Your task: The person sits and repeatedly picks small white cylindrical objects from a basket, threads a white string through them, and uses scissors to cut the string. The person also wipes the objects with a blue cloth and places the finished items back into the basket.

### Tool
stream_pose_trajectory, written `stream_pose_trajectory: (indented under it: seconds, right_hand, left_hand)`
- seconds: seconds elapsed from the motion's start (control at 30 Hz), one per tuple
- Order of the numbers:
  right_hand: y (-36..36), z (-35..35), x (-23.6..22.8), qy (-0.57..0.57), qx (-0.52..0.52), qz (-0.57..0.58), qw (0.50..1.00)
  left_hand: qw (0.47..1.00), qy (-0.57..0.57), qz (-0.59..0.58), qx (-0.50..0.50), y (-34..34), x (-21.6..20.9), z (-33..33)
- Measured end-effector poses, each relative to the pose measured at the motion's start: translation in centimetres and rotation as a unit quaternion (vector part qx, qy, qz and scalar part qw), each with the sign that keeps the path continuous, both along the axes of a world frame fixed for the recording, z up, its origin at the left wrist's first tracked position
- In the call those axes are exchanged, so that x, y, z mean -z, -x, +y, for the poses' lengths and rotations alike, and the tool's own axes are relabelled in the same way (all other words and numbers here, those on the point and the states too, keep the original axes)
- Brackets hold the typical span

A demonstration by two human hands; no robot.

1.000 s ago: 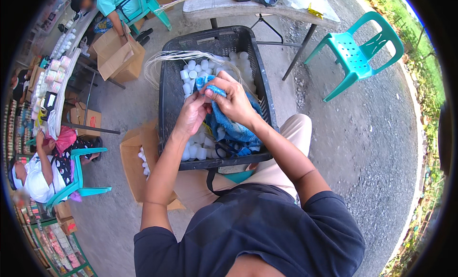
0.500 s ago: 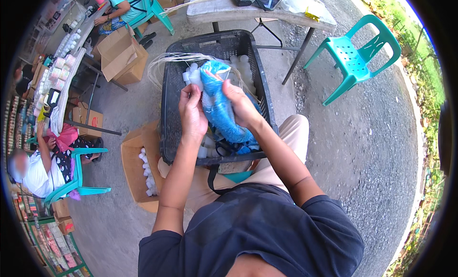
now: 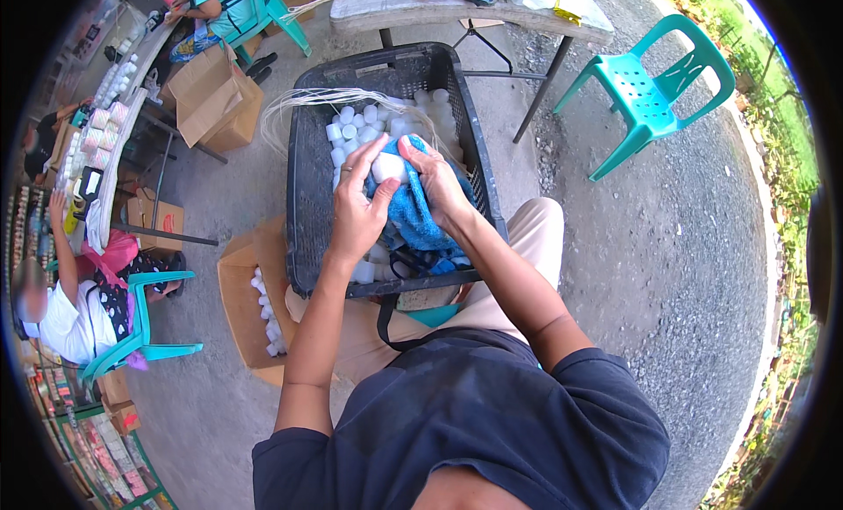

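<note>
Over a black plastic crate (image 3: 303, 198), my left hand (image 3: 356, 198) curls its thumb and fingers round a small white cylinder (image 3: 389, 168). My right hand (image 3: 439, 187) grips a blue cloth (image 3: 413, 220) and presses it against the right side of that piece. The cloth hangs down into the crate. Beneath and beyond my hands lie several similar white cylinders (image 3: 349, 130), partly hidden by the hands and cloth. A bundle of thin pale strands (image 3: 329, 97) drapes across the crate's far part.
An open cardboard box (image 3: 237, 308) with more white pieces stands left of the crate. A grey-topped table (image 3: 386, 14) is beyond it, a green plastic chair (image 3: 654, 93) at the right. Two people sit at a long table (image 3: 118, 159) on the left, beside another cardboard box (image 3: 211, 101).
The blue cloth has dropped lower and bunched up, and a white cylinder now shows between my hands. More white pieces are visible in the crate. The seated person at lower left has raised an arm.
</note>
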State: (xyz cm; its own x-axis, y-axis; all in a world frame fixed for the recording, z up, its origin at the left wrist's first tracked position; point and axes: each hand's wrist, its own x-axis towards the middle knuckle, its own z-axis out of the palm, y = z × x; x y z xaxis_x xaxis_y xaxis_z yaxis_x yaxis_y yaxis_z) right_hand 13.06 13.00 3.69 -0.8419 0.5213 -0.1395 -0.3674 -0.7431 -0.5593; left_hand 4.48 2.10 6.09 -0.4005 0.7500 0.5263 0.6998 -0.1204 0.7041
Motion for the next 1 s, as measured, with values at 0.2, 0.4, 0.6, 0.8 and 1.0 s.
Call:
stream_pose_trajectory:
  seconds: [0.2, 0.4, 0.6, 0.8, 1.0]
  right_hand:
    - [-0.4, 0.4, 2.6, -0.090, 0.014, -0.074, 0.993]
    - [0.0, -1.2, 0.4, -0.475, 0.128, -0.058, 0.869]
    - [0.7, -0.2, -3.5, -0.471, 0.124, -0.050, 0.872]
    - [2.3, 1.7, -1.5, -0.408, 0.217, -0.087, 0.882]
    - [3.8, 2.7, -1.2, -0.294, 0.214, -0.086, 0.927]
  left_hand:
    - [0.999, -0.002, 0.049, -0.017, -1.0, 1.7, -0.5]
    - [0.972, -0.078, -0.220, -0.030, 0.4, 1.6, 0.2]
    - [0.957, -0.047, -0.286, -0.026, 3.1, 0.9, 0.7]
    - [0.987, -0.070, -0.146, -0.002, 2.0, -0.8, 0.7]
    - [0.994, -0.079, 0.061, 0.047, 2.6, -1.8, 0.6]
